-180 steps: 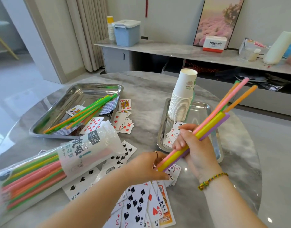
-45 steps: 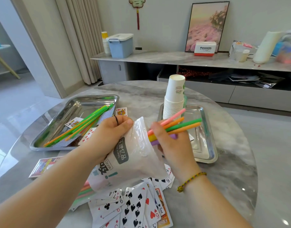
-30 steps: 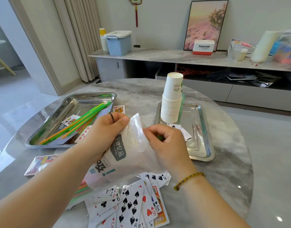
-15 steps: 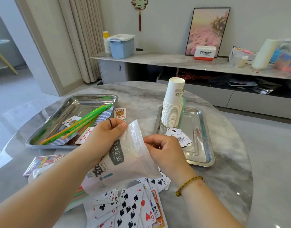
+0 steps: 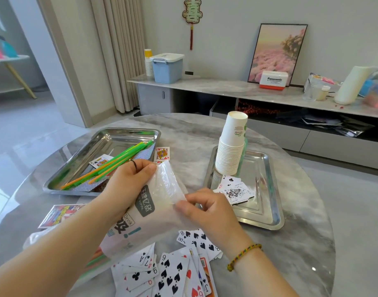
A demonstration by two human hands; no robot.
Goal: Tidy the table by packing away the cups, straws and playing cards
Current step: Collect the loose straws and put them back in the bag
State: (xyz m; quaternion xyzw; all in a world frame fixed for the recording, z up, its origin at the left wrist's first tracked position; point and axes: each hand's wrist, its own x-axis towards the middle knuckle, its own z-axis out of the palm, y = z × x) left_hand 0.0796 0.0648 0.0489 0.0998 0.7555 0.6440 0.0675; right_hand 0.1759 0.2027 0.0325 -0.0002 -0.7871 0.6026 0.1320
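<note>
straws point(image 5: 96, 257) that the right grip point(image 5: 209, 213) held now sit inside the bag point(image 5: 146, 211); right and left grip point(image 5: 128, 185) both pinch its mouth above the surface's point(image 5: 194, 136) near edge.

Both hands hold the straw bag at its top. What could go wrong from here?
The straw bag is pinched by the left hand and right hand at its mouth; straws may slide out if it tips.
The tall cup stack stands near the right hand; a quick reach might topple it.
</note>
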